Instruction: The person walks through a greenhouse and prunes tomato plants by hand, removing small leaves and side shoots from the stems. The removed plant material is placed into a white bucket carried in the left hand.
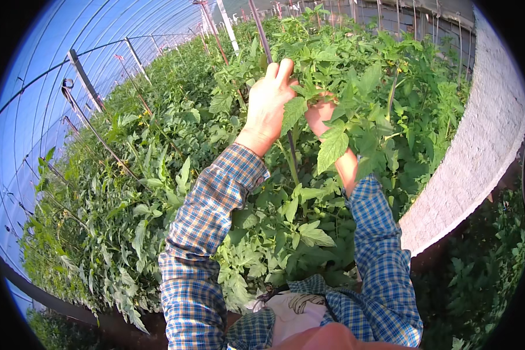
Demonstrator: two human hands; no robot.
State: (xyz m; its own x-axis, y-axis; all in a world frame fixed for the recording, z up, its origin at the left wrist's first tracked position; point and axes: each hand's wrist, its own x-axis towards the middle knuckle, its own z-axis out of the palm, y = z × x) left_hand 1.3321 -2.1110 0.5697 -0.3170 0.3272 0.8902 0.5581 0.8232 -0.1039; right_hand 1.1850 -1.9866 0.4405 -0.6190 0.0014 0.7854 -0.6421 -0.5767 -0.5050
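My left hand (269, 107) is raised among the tops of tomato plants (315, 234), its fingers curled around a dark hanging strip (260, 28). That strip runs down from above, passes behind the hand and comes out below it alongside a green stem (288, 159). Close by on the right is my right hand (321, 114), its fingers bent towards the same spot. Leaves (334, 146) cover part of it and its wrist, so what its fingertips touch is hidden. Both forearms wear checked sleeves.
Dense tomato rows with small yellow flowers spread left and ahead. Several strings and strips (98, 135) hang among them. Slanted posts (85, 78) and curved ribs carry the plastic film (39, 70) on the left. A rough whitish slab-like surface (477, 144) curves along the right.
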